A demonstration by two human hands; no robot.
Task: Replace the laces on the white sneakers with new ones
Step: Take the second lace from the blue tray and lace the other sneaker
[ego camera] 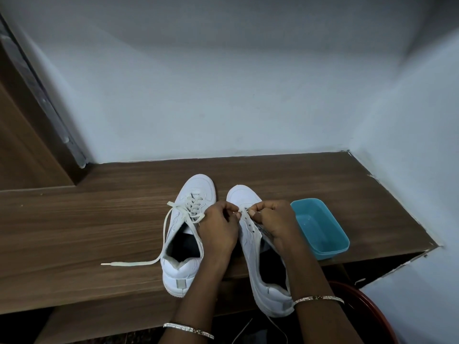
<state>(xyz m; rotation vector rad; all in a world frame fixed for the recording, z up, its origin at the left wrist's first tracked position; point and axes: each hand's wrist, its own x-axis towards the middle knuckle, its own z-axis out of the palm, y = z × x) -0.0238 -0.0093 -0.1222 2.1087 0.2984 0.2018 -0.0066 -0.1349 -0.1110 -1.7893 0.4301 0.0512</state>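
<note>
In the head view, two white sneakers are seen on a brown wooden table [74,232], with the toes pointed at the pale wall. The left sneaker [185,234] is threaded with a cream lace [171,212], which is untied; one end of it is laid out on the table to the left. The right sneaker [258,247] is placed just beside it, with its heel over the table edge. Both hands are brought together at its front eyelets. A small white lace end [239,213] is pinched by the left hand [218,227], and the fingers of the right hand [275,219] are curled tightly on the same spot. A bracelet is worn on each wrist. A blue plastic box [320,227] is set near the right sneaker.
</note>
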